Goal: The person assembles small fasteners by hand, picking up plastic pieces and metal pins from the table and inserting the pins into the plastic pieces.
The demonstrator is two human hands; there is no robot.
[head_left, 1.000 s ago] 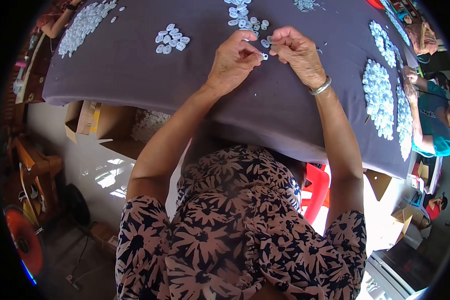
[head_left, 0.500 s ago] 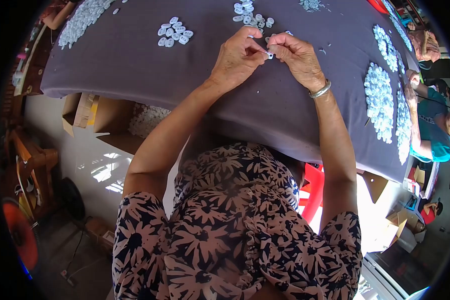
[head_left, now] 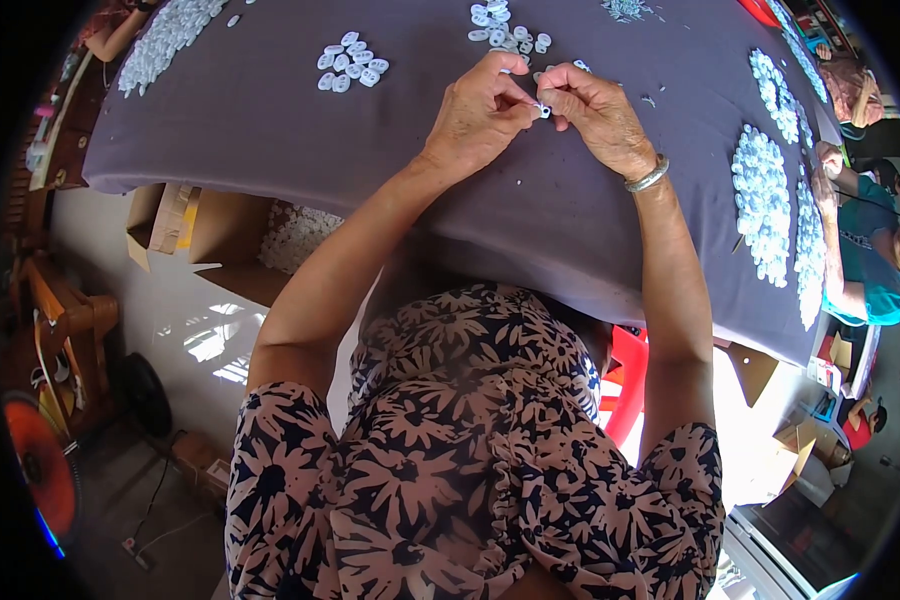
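Over the dark tablecloth [head_left: 370, 150], my left hand [head_left: 478, 115] pinches a small white plastic piece [head_left: 544, 111] with a dark hole between thumb and forefinger. My right hand [head_left: 602, 120], a metal bangle at its wrist, meets it from the other side. Its thumb and fingers are pressed together close to the piece; anything tiny between them is hidden. Just beyond my hands lies a loose pile of white oval pieces [head_left: 494, 18]. Another small group of white oval pieces [head_left: 341, 67], each with holes, lies to the left.
More white pieces [head_left: 175, 40] are heaped at far left, with further heaps [head_left: 760, 200] along the right. Tiny metal-looking bits [head_left: 625, 9] lie at the back. An opened cardboard box [head_left: 225, 230] of white pieces stands below the table edge. Other people [head_left: 860, 245] sit at the right.
Both hands stay nearly in place, still together at the white piece. My right hand has turned slightly, and the whole view has shifted a little.
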